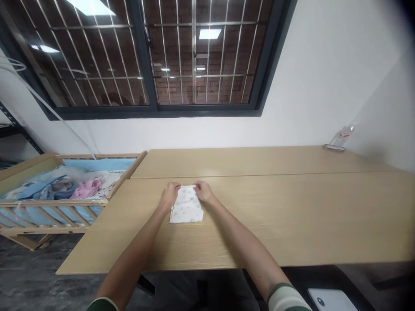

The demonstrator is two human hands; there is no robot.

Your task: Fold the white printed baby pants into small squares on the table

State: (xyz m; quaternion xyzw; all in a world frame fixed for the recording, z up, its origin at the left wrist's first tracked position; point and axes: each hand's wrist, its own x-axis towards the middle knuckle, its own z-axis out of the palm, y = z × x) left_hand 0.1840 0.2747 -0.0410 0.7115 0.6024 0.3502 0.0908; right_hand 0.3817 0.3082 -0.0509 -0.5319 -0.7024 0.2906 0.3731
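Striped sleeves (285, 299) sit at the bottom edge of the view, cut off by the frame, and bare forearms (246, 246) run up from them toward the cloth (186, 207), a folded white piece with a small, faint print, lying flat on the surface (292, 220). The left hand (169, 194) and right hand (204, 191) stand apart, one at each far corner of the cloth. Their fingers cover those corners, so whether they pinch the fabric or only rest on it cannot be made out, and the print is too small to read. Left of the cloth, past the edge of the surface, stands a wooden crib (52, 202) holding a jumble of blue bedding (35, 185) and a pink garment (87, 189); its slatted rail blocks part of the heap, and what else lies in the folds is hard to tell. Beyond the cloth, a seam (259, 175) crosses the surface, a clear stand (339, 138) sits far off to the right, and a barred window (152, 56) fills the wall. Well right of the cloth and below the surface, a white object (330, 300) is cut off by the frame, its kind unclear.
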